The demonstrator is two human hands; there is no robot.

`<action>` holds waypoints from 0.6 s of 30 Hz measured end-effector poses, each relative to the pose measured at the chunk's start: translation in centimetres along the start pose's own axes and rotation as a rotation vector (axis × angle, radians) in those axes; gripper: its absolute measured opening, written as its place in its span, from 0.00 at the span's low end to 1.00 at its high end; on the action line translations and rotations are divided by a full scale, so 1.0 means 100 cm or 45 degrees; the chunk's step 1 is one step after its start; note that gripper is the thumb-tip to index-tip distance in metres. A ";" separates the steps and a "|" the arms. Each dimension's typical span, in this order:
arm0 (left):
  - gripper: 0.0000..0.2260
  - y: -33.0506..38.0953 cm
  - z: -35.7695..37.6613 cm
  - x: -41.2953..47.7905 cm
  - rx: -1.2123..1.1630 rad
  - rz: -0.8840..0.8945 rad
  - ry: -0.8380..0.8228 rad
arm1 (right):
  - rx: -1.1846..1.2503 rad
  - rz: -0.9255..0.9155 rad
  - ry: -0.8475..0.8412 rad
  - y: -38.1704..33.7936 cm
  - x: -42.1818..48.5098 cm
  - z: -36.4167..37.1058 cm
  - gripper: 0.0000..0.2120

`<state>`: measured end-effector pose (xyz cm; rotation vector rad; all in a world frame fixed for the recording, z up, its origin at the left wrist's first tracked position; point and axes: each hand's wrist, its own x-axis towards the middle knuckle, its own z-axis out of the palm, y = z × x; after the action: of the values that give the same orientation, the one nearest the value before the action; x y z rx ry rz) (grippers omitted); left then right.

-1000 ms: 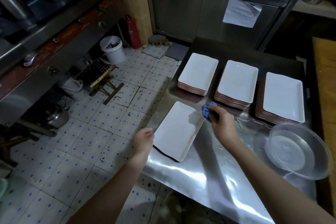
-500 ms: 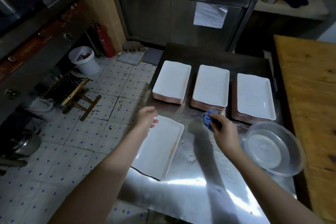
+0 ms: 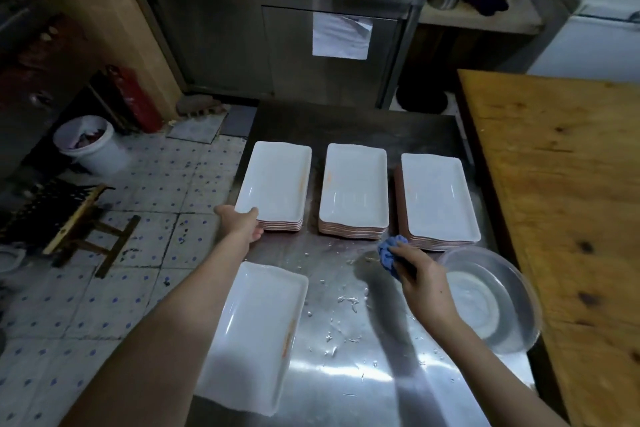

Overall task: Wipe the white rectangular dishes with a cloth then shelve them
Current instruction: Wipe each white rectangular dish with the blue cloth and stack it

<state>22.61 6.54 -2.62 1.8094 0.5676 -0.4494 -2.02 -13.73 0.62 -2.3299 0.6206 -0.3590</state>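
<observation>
Three stacks of white rectangular dishes stand in a row on the steel table (image 3: 346,385): a left stack (image 3: 277,180), a middle stack (image 3: 353,187) and a right stack (image 3: 438,194). One single dish (image 3: 252,333) lies alone near the table's front left edge, with an orange smear on its right rim. My left hand (image 3: 240,224) grips the near left corner of the left stack's top dish. My right hand (image 3: 419,274) holds a bunched blue cloth (image 3: 389,253) on the table, just in front of the right stack.
A clear plastic basin (image 3: 491,298) with a little water sits at the table's right edge. A wooden table (image 3: 561,201) adjoins on the right. Water drops lie on the steel. On the tiled floor at left stand a white bucket (image 3: 88,144) and a wooden stool (image 3: 83,218).
My left hand let go of the single dish and reached forward to the left stack's near corner. The right hand with the cloth stayed almost still. The view shifted right.
</observation>
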 end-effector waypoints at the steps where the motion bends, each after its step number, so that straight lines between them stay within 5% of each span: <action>1: 0.18 -0.001 0.001 0.003 0.008 -0.007 0.004 | -0.003 0.004 0.001 0.001 0.001 0.000 0.13; 11: 0.22 0.000 -0.003 -0.010 -0.120 0.001 0.016 | 0.028 0.059 -0.047 -0.005 0.007 0.012 0.12; 18: 0.23 -0.001 -0.018 -0.026 -0.471 -0.032 0.040 | 0.039 0.015 -0.024 -0.017 -0.001 0.014 0.12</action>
<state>20.52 7.83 -0.72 1.4591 0.6494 -0.3096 -1.00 -11.80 0.79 -2.2969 0.6147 -0.3383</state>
